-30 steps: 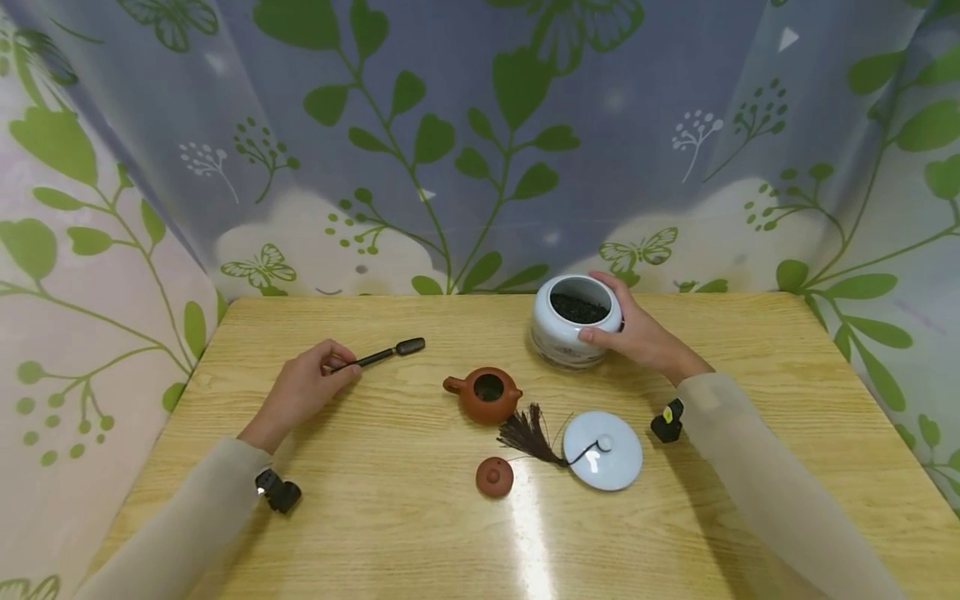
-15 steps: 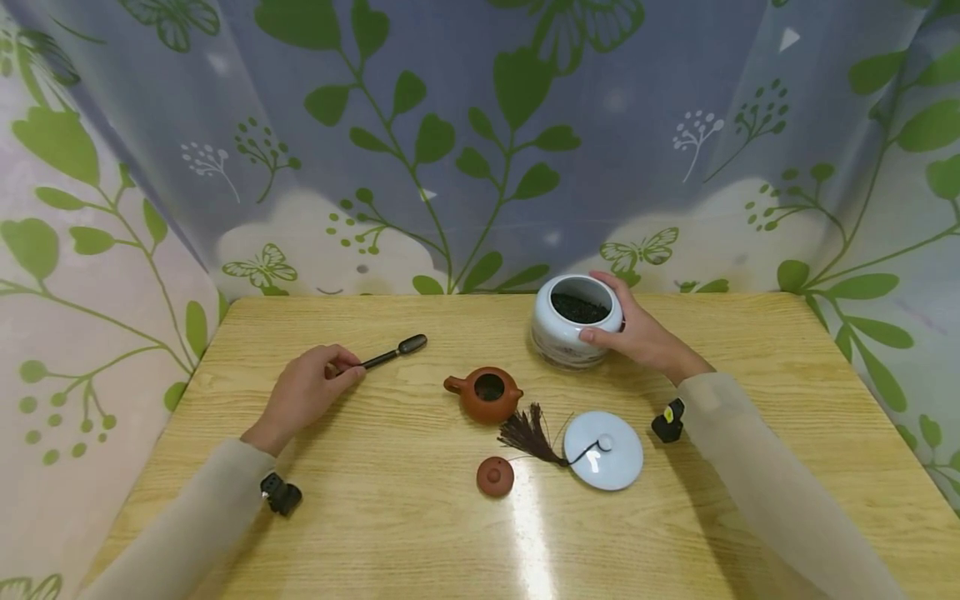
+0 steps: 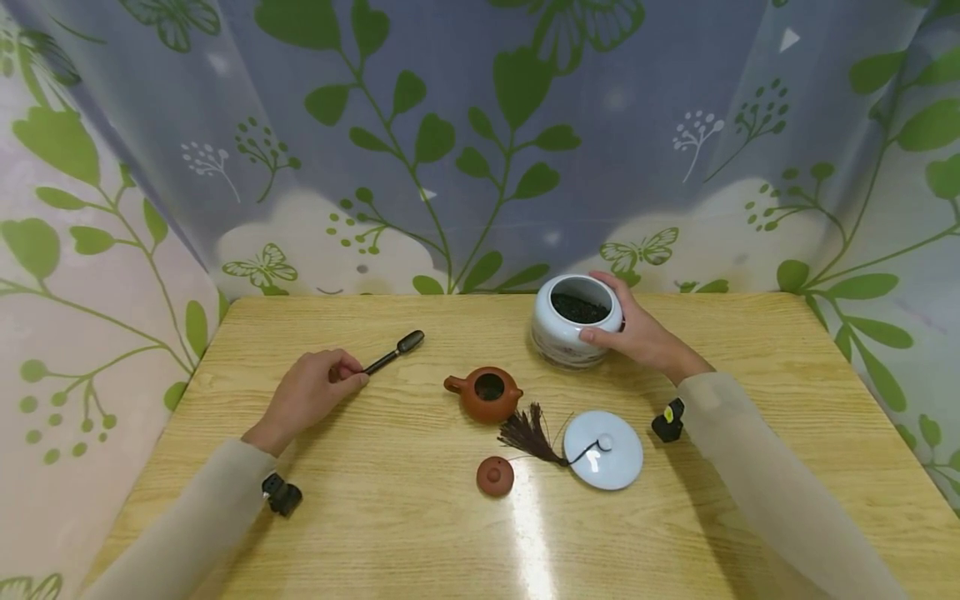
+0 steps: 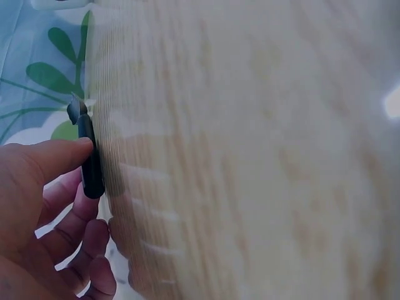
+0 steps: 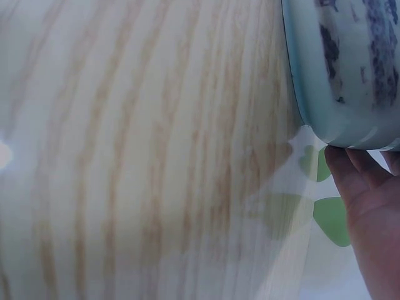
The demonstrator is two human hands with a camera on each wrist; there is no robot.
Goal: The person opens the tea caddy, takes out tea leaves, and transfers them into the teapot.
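Observation:
My left hand point(image 3: 303, 396) pinches the handle end of a slim dark tea scoop point(image 3: 386, 358) between thumb and fingers. The scoop's head points away toward the far right, low over the table; in the left wrist view its black handle point(image 4: 91, 162) lies under my thumb. With thumb and fingers spread round its right side, my right hand point(image 3: 641, 337) holds a white porcelain jar point(image 3: 555, 333). Dark tea leaves point(image 3: 580, 308) show through the jar's mouth. Painted marks cover the jar's side point(image 5: 356, 62) in the right wrist view, where my fingers touch it.
An uncovered brown clay teapot point(image 3: 487, 408), dark inside, stands between my hands. Its small lid point(image 3: 495, 477) lies nearer me. To the right lies the white jar lid point(image 3: 615, 462) with a brown tassel point(image 3: 528, 433). Patterned curtains point(image 3: 480, 150) border the wooden table point(image 3: 390, 517).
My left hand has shifted slightly toward me, and the scoop's head has swung a little away, so the handle slants more steeply. My right hand and the jar have stayed put.

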